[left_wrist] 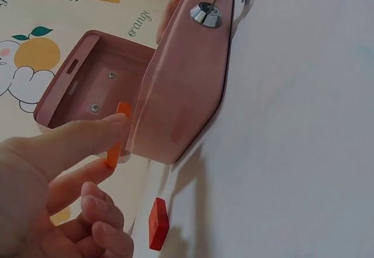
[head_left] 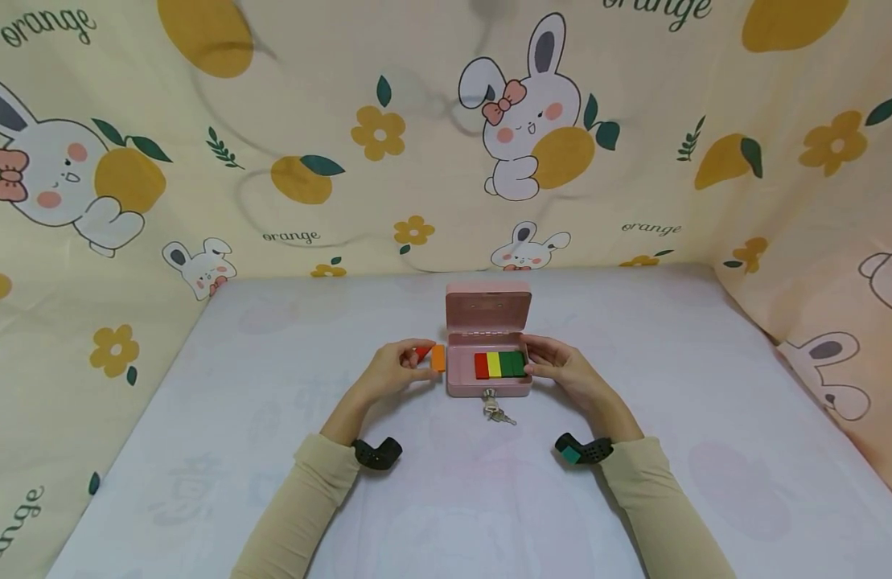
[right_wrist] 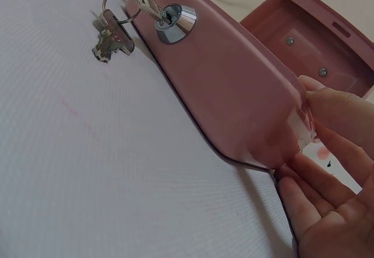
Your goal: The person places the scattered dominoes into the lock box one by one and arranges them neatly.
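Observation:
A pink metal cash box (head_left: 460, 388) stands on the table with its lid (head_left: 487, 312) raised. Inside lie a red block (head_left: 482, 367), a yellow block (head_left: 495, 365) and green blocks (head_left: 513, 364), side by side in a row. My left hand (head_left: 389, 375) pinches a flat orange block (head_left: 437, 359) between thumb and finger, right at the box's left rim. Below that hand, a red block (left_wrist: 158, 224) rests on the table. At the opposite end, my right hand (head_left: 572, 378) grips the box's wall, thumb at the rim and fingers against the outside.
A key sits in the front lock (right_wrist: 178, 24), and more keys (right_wrist: 114, 38) hang from its ring onto the table. Behind the white-covered table (head_left: 474, 498) rises a patterned cloth (head_left: 431, 121) with rabbits and oranges, which also runs along both sides.

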`<control>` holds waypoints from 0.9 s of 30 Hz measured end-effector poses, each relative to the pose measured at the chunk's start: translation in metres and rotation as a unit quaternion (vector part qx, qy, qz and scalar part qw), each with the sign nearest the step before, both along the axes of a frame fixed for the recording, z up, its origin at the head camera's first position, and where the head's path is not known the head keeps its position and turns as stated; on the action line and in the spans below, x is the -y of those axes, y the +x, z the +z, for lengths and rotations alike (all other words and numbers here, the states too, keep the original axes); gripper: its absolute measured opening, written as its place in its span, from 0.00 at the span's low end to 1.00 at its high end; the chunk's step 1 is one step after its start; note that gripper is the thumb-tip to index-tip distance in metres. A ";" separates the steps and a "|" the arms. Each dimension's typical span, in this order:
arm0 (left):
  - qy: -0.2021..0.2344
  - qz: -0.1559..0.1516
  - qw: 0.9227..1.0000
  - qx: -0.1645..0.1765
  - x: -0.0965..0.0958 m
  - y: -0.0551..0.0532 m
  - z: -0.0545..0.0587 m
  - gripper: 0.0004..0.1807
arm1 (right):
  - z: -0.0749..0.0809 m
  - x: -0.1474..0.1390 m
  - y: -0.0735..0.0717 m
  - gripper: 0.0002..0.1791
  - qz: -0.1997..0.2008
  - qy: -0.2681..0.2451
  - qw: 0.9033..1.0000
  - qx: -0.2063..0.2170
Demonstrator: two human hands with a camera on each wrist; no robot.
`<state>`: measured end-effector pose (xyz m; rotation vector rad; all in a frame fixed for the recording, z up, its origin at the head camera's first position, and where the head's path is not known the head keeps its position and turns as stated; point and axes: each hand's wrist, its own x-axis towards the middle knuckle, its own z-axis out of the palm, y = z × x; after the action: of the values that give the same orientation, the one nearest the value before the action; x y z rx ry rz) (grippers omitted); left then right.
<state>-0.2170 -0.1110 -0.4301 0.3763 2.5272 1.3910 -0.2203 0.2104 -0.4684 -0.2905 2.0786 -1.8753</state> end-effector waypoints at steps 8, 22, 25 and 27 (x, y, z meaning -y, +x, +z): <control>0.011 0.008 1.000 -0.021 -0.003 0.005 -0.001 0.26 | 0.000 0.001 0.000 0.36 0.007 0.000 1.000 -0.008; 0.013 0.008 0.999 -0.039 -0.013 0.005 -0.003 0.26 | 0.000 0.000 0.001 0.36 0.001 0.002 1.000 0.003; 0.012 0.005 0.999 -0.032 -0.015 0.005 -0.003 0.27 | 0.001 0.000 0.001 0.36 0.003 -0.001 1.000 0.002; 0.012 0.003 1.000 -0.029 -0.017 0.004 -0.002 0.27 | 0.001 0.000 0.001 0.36 0.004 0.002 1.000 -0.001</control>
<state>-0.2126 -0.0938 -0.4325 0.4185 2.5624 1.4336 -0.2196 0.2102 -0.4675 -0.2996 2.0796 -1.8672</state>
